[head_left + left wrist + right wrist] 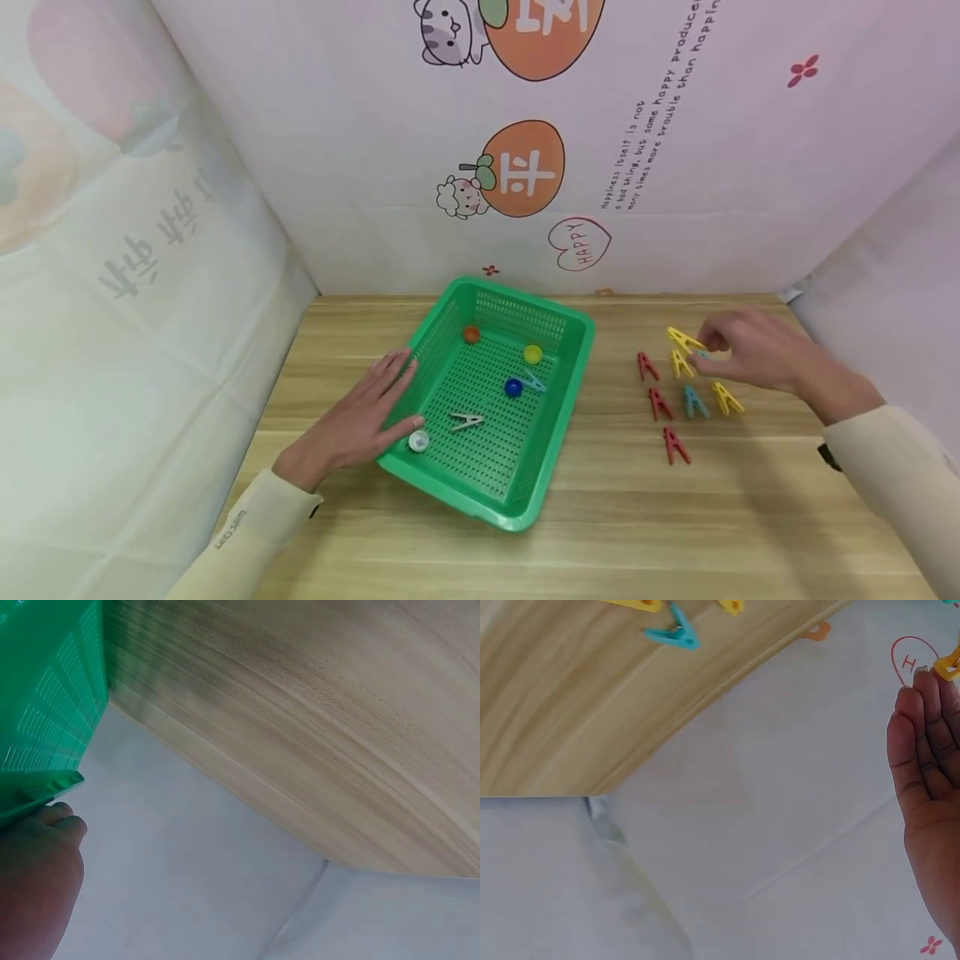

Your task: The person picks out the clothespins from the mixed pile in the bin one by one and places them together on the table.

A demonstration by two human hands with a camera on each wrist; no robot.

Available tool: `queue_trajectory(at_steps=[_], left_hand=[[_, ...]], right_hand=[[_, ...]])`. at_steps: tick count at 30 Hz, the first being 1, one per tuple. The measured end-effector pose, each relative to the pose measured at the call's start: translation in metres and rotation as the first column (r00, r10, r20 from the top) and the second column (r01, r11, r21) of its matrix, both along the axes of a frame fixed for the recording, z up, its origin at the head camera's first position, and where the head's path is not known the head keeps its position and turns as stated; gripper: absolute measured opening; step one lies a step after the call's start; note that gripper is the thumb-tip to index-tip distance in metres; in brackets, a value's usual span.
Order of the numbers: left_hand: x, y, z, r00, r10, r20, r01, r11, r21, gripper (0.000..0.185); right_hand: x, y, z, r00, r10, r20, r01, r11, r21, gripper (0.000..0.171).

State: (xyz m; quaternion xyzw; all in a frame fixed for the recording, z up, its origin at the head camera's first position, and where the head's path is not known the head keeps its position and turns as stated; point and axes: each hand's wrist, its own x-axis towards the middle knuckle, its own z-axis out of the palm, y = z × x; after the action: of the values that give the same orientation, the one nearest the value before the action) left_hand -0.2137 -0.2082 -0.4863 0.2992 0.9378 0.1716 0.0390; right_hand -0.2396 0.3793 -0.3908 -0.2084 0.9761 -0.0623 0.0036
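Note:
My right hand (750,350) pinches a yellow clothespin (684,340) by one end, over the group at the right; in the right wrist view, the yellow clothespin (949,666) shows at the fingertips. Around and below it lie two other yellow clothespins, a blue clothespin (695,402) and several red ones, including a red clothespin (676,446). Another blue one is partly hidden by the hand. My left hand (360,421) rests on the left rim of the green basket (558,442), fingers extended and thumb reaching over the inside.
Inside the basket lie a white clothespin (467,421), a light blue clothespin (534,381), and orange (471,334), yellow (532,354), blue (513,387) and white (418,441) round cups. A printed cloth (375,167) hangs behind the wooden table (600,517) and along both sides.

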Motion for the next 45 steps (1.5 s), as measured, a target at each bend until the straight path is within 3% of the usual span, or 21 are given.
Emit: queue_trajectory(at_steps=[11, 26, 30, 40, 45], left_hand=[[0.000, 0.001, 0.000, 1.000, -0.010, -0.021, 0.010, 1.000, 0.011, 0.089], [-0.001, 0.001, -0.002, 1.000, -0.007, -0.022, 0.007, 1.000, -0.001, 0.089], [-0.001, 0.001, -0.002, 1.000, -0.008, -0.024, 0.008, 1.000, -0.002, 0.089], [-0.002, 0.002, -0.001, 1.000, -0.010, -0.025, 0.010, 1.000, 0.001, 0.089], [-0.002, 0.002, -0.002, 0.999, -0.011, -0.033, 0.011, 1.000, 0.007, 0.089]], right_hand=[[0.038, 0.030, -0.029, 0.990, -0.143, 0.008, 0.143, 0.988, -0.052, 0.035], [0.076, 0.041, -0.080, 0.984, -0.174, -0.029, 0.169, 0.977, -0.128, 0.028], [0.083, 0.040, -0.093, 0.981, -0.196, -0.006, 0.193, 0.972, -0.136, 0.029], [0.096, 0.036, -0.123, 0.977, -0.210, -0.044, 0.199, 0.963, -0.181, 0.025], [0.101, 0.035, -0.133, 0.972, -0.233, 0.002, 0.230, 0.958, -0.171, 0.026]])
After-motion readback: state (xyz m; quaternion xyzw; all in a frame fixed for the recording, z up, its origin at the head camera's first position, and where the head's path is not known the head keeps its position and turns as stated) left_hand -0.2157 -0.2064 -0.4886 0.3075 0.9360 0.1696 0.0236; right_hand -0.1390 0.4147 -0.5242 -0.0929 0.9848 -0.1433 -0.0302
